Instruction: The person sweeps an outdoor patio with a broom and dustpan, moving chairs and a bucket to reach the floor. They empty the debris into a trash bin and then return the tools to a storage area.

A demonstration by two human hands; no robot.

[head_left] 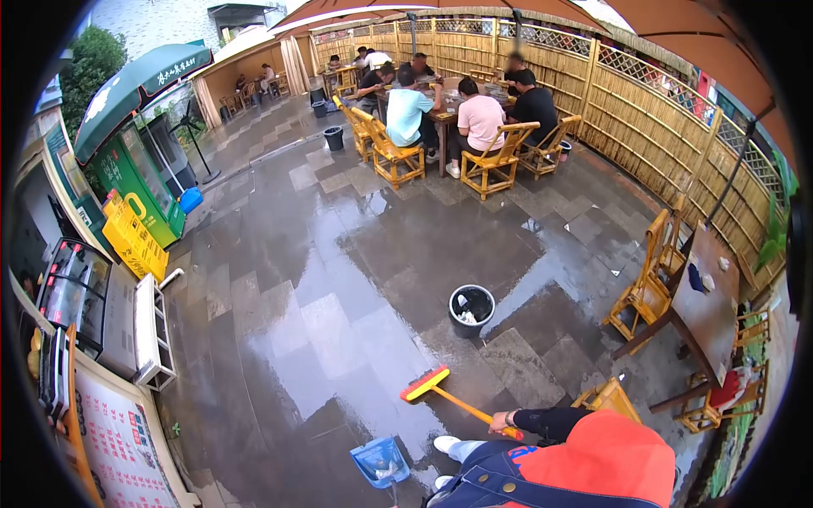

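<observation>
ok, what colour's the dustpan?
The dustpan is blue; it shows best in the head view, the only one here.

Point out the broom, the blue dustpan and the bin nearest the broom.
Broom (423, 386): head camera view, on its yellow and red head.
Blue dustpan (367, 457): same view, on a bare part of the scoop.
Bin (470, 331): same view, on its outer wall.

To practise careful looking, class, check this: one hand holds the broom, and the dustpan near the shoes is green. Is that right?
Not quite: the head view shows that the dustpan near the shoes is blue. One hand does hold the broom.
</observation>
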